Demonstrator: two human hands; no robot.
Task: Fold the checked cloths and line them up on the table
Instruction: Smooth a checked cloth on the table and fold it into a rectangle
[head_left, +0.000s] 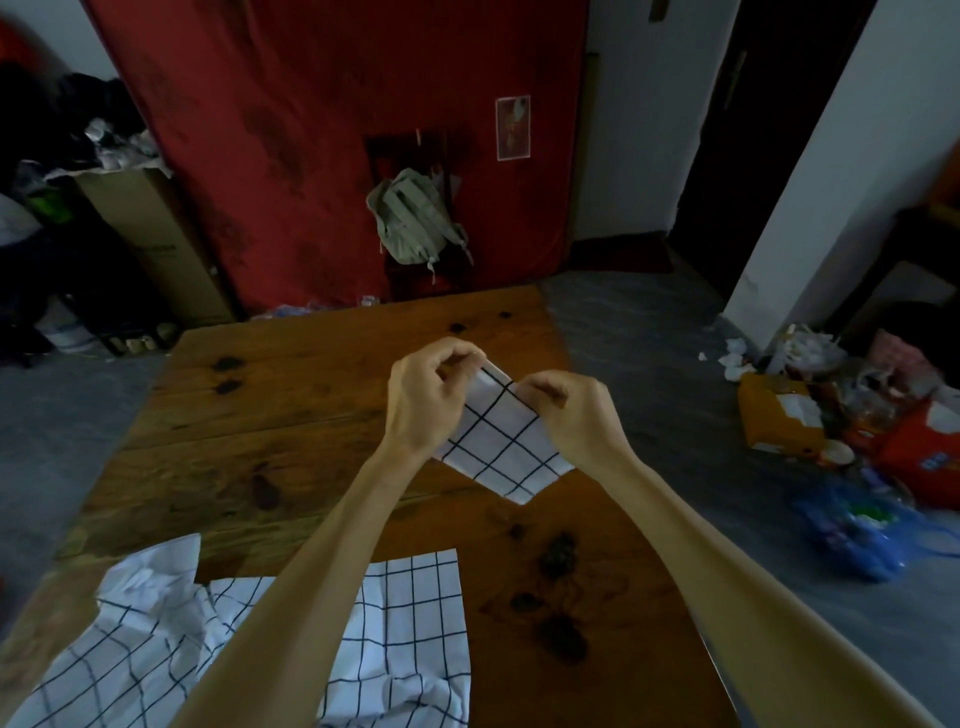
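1. White cloth (501, 441) with black checks, already folded small, held up off the desk (291, 415) between both hands.
2. Left hand (428, 395) pinching the cloth's top corner, fingers curled; right hand (571, 410) gripping the upper right edge just beside it, fingers curled too. Hands close together, lower corner of the cloth hanging free below them.
3. Nearer than the hands, under the forearms: pile (249, 634) of unfolded checked cloths, rumpled, spread over the desk's near left part.
4. Step in hand, judging by the small folded shape: finishing the fold on this cloth, probably squaring the top corner or starting one more fold.
5. No folded cloth seen laid down yet beyond or beside the hands, so likely early in the task, with this one first in the line.
6. Next move calls for matching the edges, then lowering the cloth flat onto bare wood beyond or right of the hands, away from the pile.
7. Needed after that: pressing the fold so it stays shut, and leaving room alongside for the rest of the row.
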